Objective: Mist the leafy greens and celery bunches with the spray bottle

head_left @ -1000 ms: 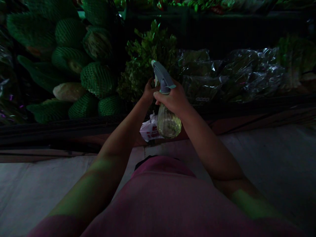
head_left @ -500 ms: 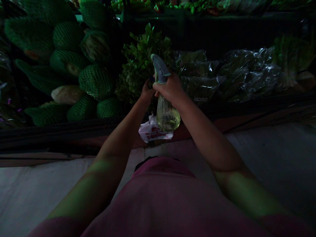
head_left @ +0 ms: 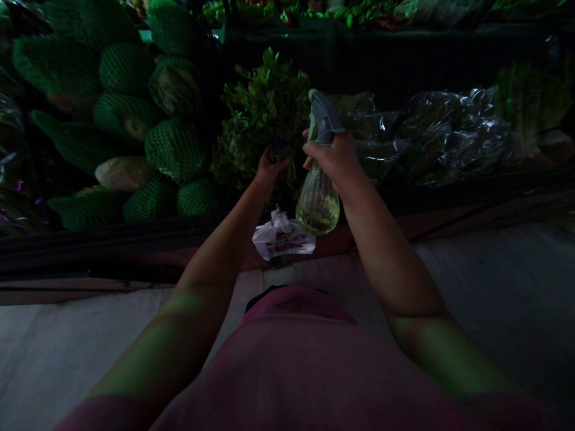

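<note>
My right hand (head_left: 336,158) is closed around the neck of a spray bottle (head_left: 318,206), its grey trigger head pointing up and slightly left. Pale yellowish liquid shows in the clear, rounded body. To the left, my left hand (head_left: 271,167) grips the stems of a bunch of leafy green herbs (head_left: 265,102), near a dark blue or purple band (head_left: 280,144). The leaves spread away from me above the fingers. Just below both hands lies a white plastic bag (head_left: 283,236) with red print at the shelf's front edge.
Fruits in foam nets (head_left: 175,149) are piled on the left. Plastic-wrapped greens (head_left: 449,137) lie to the right, with bundled stalks (head_left: 525,114) beyond them. More vegetables (head_left: 350,12) stand on the upper shelf. A dark shelf edge (head_left: 449,206) runs across above the pale floor (head_left: 485,281).
My right hand has moved the spray bottle to the right, away from the herbs. My left hand stays at the stems, and the band there is now easier to see.
</note>
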Action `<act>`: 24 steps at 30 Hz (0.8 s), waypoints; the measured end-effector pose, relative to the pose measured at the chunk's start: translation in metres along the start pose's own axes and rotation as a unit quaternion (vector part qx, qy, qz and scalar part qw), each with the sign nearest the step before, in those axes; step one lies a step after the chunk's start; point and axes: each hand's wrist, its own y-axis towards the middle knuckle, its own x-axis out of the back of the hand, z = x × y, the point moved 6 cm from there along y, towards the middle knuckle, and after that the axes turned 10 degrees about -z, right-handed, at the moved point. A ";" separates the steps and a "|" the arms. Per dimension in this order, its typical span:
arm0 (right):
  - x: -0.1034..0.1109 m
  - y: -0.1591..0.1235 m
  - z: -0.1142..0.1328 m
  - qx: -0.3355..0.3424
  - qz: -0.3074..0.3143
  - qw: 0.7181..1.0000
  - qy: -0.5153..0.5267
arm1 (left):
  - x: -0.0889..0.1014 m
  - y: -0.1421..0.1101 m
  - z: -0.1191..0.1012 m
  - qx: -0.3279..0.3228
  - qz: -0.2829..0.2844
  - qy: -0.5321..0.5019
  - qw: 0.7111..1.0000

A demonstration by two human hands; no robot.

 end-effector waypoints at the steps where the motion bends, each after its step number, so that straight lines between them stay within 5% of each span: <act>1: 0.003 0.000 -0.001 0.004 -0.003 1.000 -0.004 | 0.000 0.001 0.001 0.005 0.001 0.000 1.000; 13: -0.008 -0.011 0.009 0.010 0.029 0.999 -0.017 | -0.004 -0.001 0.003 0.027 -0.015 0.004 1.000; 24: -0.020 -0.023 0.021 0.004 0.058 0.998 0.005 | -0.002 0.001 0.001 -0.035 0.023 0.031 0.999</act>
